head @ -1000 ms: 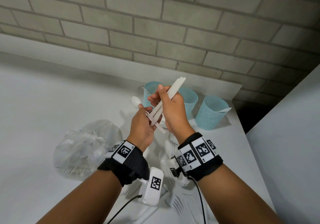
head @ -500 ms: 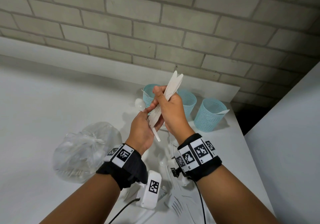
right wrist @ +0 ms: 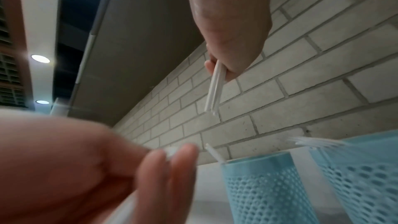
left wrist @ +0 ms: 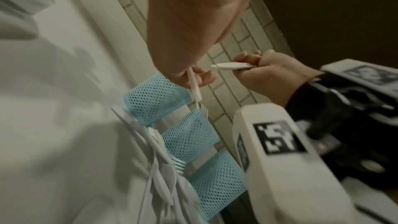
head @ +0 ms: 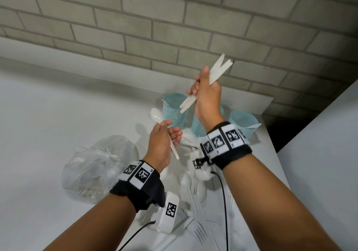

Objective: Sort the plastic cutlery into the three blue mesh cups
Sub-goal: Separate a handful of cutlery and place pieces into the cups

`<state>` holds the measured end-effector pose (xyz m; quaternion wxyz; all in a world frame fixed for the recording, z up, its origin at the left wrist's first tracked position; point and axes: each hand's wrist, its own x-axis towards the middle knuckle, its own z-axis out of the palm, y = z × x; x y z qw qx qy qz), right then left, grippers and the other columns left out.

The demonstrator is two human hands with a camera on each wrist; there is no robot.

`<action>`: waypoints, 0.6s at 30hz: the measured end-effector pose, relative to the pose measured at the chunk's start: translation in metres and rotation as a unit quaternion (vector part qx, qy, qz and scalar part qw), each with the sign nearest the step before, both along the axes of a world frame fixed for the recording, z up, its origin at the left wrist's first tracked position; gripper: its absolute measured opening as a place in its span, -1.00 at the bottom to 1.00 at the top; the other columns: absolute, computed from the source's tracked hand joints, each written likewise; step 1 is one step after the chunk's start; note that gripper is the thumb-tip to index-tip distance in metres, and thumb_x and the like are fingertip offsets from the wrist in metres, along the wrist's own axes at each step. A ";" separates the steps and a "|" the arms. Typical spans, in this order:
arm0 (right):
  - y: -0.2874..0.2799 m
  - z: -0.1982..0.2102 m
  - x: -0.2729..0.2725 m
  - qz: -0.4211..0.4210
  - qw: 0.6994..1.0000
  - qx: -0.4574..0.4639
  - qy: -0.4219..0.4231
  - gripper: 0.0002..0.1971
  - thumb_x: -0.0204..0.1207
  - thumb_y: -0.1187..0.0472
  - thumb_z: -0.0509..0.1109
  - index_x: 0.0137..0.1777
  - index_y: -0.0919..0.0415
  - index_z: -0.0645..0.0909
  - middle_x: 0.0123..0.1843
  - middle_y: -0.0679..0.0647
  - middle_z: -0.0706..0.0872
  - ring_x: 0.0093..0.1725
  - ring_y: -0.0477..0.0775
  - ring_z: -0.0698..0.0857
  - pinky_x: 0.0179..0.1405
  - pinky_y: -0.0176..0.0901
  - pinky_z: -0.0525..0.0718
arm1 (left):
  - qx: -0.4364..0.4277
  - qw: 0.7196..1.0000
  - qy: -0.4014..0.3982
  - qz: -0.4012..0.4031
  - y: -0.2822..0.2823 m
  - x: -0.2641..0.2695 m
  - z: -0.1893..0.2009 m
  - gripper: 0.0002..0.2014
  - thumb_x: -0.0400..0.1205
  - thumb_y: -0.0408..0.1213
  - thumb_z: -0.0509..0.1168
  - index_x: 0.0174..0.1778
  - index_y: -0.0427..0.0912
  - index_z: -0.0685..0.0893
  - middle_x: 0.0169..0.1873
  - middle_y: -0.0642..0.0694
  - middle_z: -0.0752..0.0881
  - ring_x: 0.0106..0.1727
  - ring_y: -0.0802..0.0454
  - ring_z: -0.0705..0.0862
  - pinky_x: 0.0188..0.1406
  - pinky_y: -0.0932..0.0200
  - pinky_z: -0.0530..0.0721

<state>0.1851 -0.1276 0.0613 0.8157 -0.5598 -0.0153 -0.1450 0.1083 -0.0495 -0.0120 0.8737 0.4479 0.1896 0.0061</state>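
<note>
My right hand (head: 201,87) is raised above the cups and grips a bundle of white plastic knives (head: 219,70), blades fanned upward; the right wrist view shows the knives (right wrist: 215,89) hanging from its fingers. Lower and to the left, my left hand (head: 170,132) pinches the handle of a white spoon (head: 156,115), bowl up; in the left wrist view the spoon handle (left wrist: 194,88) runs between thumb and fingers. Three blue mesh cups stand in a row by the wall: left cup (head: 173,113), middle cup (head: 198,127), right cup (head: 242,121).
A pile of loose white cutlery (head: 193,184) lies on the white table (head: 48,134) in front of the cups. A knotted clear plastic bag (head: 96,169) sits at the left. The brick wall (head: 174,27) is right behind the cups. The table edge (head: 275,153) drops off at the right.
The hands, joined on the bundle before, have parted. My right hand rose up and right with the knives; my left hand dropped back holding the spoon.
</note>
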 end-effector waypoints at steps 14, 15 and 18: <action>0.020 -0.050 0.068 0.000 0.964 -0.266 0.022 -0.88 0.56 0.14 0.40 -0.17 0.10 0.54 -0.26 0.00 0.62 -0.18 0.01 0.63 0.00 -0.08 0.60 | 0.082 0.996 -0.021 -0.028 0.011 0.011 -0.007 -0.65 0.77 -0.17 -0.04 -0.04 -0.11 0.66 -0.37 0.00 0.50 -0.38 0.16 0.38 -0.38 0.29 0.36; 0.019 -0.049 0.068 -0.002 0.961 -0.274 0.022 -0.89 0.53 0.14 0.42 -0.10 0.13 0.55 -0.23 0.00 0.60 -0.19 -0.03 0.60 -0.01 -0.12 0.58 | 0.086 0.996 -0.019 -0.029 0.010 0.011 -0.007 -0.68 0.76 -0.23 -0.02 -0.06 -0.11 0.66 -0.36 0.00 0.50 -0.37 0.16 0.39 -0.37 0.29 0.36; 0.011 -0.038 0.059 -0.006 0.958 -0.285 -0.012 -0.74 0.52 0.14 0.44 0.14 0.22 0.57 0.02 0.01 0.69 0.07 -0.08 0.64 0.12 -0.29 0.56 | 0.104 0.994 -0.026 -0.030 0.006 0.010 -0.005 -0.72 0.74 -0.29 0.02 -0.08 -0.09 0.64 -0.34 0.00 0.50 -0.33 0.15 0.42 -0.31 0.27 0.40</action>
